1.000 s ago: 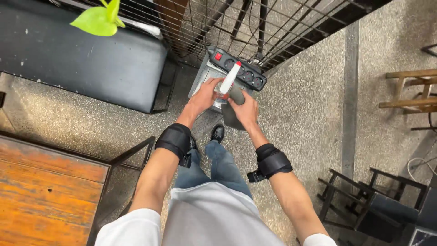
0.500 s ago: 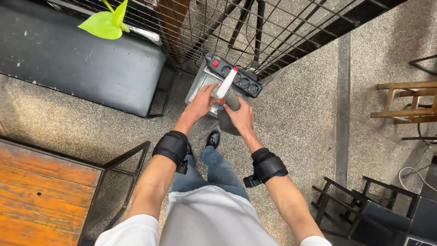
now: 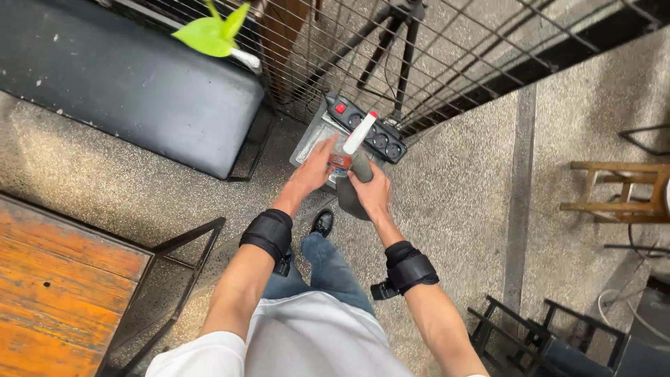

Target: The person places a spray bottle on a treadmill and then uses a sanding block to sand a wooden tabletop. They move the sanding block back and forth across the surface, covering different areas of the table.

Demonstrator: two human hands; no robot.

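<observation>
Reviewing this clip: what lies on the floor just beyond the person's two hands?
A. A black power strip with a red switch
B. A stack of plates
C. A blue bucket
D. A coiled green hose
A: a black power strip with a red switch lies on the floor just past the left hand and right hand, which hold a white-capped bottle.

Bottle label point(image 3: 340, 161): I see one red-and-blue band around the white tube-like bottle point(image 3: 352, 143) (partly hidden).
Signs, screens: I spot none.
</observation>
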